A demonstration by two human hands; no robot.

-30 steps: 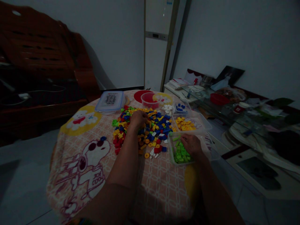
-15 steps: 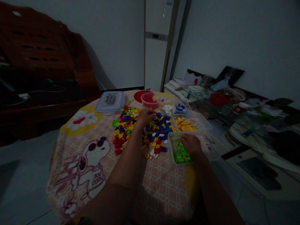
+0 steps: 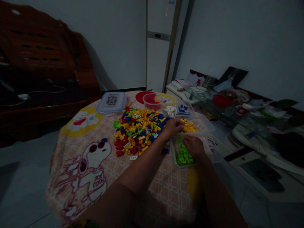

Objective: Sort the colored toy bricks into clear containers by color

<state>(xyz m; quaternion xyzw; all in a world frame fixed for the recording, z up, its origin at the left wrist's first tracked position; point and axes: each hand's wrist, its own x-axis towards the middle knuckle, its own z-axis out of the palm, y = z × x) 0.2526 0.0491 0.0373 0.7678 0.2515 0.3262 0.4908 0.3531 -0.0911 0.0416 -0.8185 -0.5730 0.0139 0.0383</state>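
Observation:
A heap of small toy bricks [image 3: 136,128] in red, yellow, blue and green lies on the cartoon tablecloth [image 3: 85,158]. My left hand [image 3: 173,126] reaches across the heap's right edge, fingers curled at the rim of the clear tub of yellow bricks [image 3: 190,126]; what it holds is hidden. My right hand [image 3: 193,145] rests, fingers bent down, in the clear tub of green bricks [image 3: 181,156].
At the table's far side stand a lidded clear box [image 3: 111,102], a red-tinted bowl [image 3: 152,101], a pile of white bricks [image 3: 170,110] and a tub of blue bricks [image 3: 184,109]. A cluttered low glass table [image 3: 237,114] is on the right, dark wooden furniture [image 3: 40,69] on the left.
My left hand has swept from the middle of the heap rightward to the yellow-brick tub. My right hand has stayed in the green tub.

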